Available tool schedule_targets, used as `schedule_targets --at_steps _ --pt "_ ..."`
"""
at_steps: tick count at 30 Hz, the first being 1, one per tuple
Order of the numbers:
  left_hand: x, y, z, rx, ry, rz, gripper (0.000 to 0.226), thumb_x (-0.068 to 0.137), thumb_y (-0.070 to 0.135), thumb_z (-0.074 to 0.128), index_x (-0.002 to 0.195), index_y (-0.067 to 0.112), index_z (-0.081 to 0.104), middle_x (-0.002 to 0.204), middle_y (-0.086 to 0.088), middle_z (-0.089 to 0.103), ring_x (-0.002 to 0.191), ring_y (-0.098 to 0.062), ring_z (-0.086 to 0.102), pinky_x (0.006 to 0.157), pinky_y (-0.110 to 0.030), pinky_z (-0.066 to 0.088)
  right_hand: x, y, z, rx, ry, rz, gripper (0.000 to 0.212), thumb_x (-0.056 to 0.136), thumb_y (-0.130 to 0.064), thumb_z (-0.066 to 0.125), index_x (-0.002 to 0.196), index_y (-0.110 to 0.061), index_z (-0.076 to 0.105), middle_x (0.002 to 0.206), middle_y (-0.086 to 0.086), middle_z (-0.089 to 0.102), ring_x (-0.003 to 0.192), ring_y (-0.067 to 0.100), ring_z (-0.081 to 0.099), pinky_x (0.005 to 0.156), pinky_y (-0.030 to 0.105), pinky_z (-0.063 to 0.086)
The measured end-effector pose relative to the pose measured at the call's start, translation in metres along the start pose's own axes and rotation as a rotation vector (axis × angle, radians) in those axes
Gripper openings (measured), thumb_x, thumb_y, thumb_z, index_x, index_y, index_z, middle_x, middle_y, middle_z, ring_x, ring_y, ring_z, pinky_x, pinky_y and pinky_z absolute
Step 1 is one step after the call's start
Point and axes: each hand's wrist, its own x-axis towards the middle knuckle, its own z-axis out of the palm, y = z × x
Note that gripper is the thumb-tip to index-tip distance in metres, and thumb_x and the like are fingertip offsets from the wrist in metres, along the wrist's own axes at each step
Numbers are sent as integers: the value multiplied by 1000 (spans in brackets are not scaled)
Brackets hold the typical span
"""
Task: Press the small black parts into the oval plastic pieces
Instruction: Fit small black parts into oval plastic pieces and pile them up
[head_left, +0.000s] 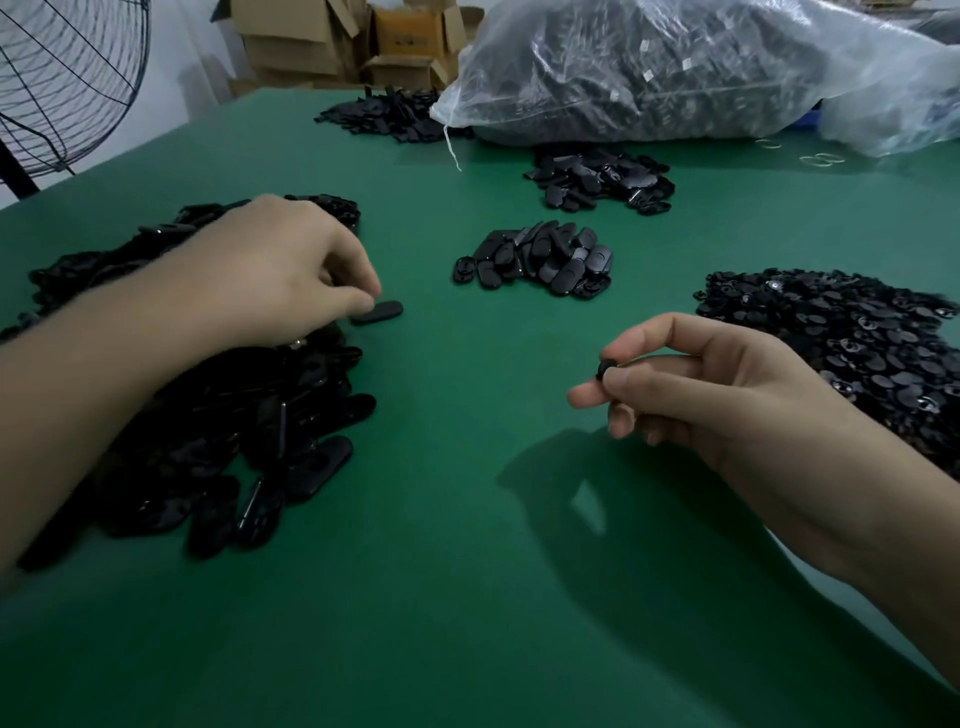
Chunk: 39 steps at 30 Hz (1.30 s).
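My left hand (275, 275) reaches over a big heap of black oval plastic pieces (218, 431) on the left and pinches one oval piece (378, 312) by its end, at the heap's right edge just above the green table. My right hand (691, 384) hovers over the table's middle and pinches a small round black part (605, 368) between thumb and forefinger. A wide pile of small black parts (852, 338) lies at the right, just beyond my right hand.
A small stack of oval pieces (540, 257) lies mid-table, with two more piles (602, 179) (384, 114) farther back. A large clear bag of black parts (675, 67) sits at the rear. A fan (62, 88) stands at far left, cardboard boxes (363, 41) behind. Green table (441, 571).
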Motion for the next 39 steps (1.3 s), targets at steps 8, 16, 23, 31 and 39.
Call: schedule_targets --at_steps 8,16,23,31,39 --pt "-3 -14 -25 253 -343 113 11 75 49 83 79 53 73 73 46 59 77 22 54 64 -19 44 1 2 1 -30 -12 -5 33 72 -28 74 99 -12 63 95 11 79 68 13 64 61 19 48" --pt "-8 -3 -20 260 -392 80 27 65 63 85 77 45 69 65 49 56 68 10 60 63 -20 46 1 3 1 -38 -22 -7 31 74 -25 73 99 -10 63 94 12 79 67 13 63 59 17 47" --pt "-13 12 -16 292 -327 77 30 69 54 88 85 47 63 76 25 66 75 7 58 67 -27 49 2 3 1 -64 -11 -6 33 74 -27 73 100 -10 62 95 12 79 68 13 63 66 26 45" --pt "-16 22 -19 172 -430 111 31 75 30 89 86 48 66 78 23 67 72 9 61 66 -19 47 1 2 2 -70 4 -6 32 76 -27 72 101 -10 63 95 11 79 68 13 64 68 32 43" --pt "-19 38 -27 -361 -391 161 35 80 27 84 101 51 70 91 18 74 83 0 71 81 -30 53 1 2 2 -49 8 -7 33 74 -29 73 101 -12 64 96 9 79 70 11 65 68 29 44"
